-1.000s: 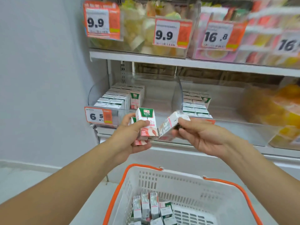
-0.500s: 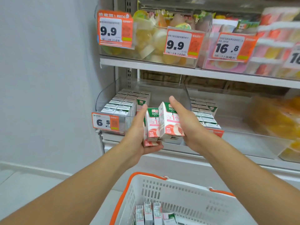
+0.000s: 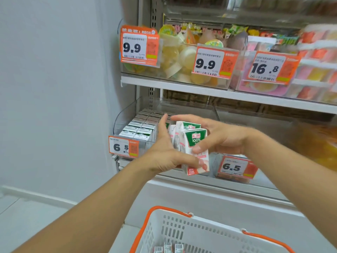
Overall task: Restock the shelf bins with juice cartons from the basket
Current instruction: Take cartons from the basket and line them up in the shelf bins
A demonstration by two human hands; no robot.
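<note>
Fingers of the left hand (image 3: 165, 154) stand nearly straight against the left side of a small bunch of juice cartons (image 3: 191, 145), thumb hooked under their lower front edge, while the right hand (image 3: 221, 137) wraps the bunch from the other side, its fingers (image 3: 184, 118) arching over the tops and its thumb pressed on the green face of the front carton; together they grasp the bunch just in front of the lower shelf. Left of the hands, the clear left bin (image 3: 127, 114) holds neat rows of the same cartons behind a 6.5 price tag (image 3: 123, 147). Right of the hands hangs a second 6.5 tag (image 3: 235, 168). Below, a white basket (image 3: 209, 234) with orange handles holds a few more cartons (image 3: 167, 249) at its bottom edge.
</note>
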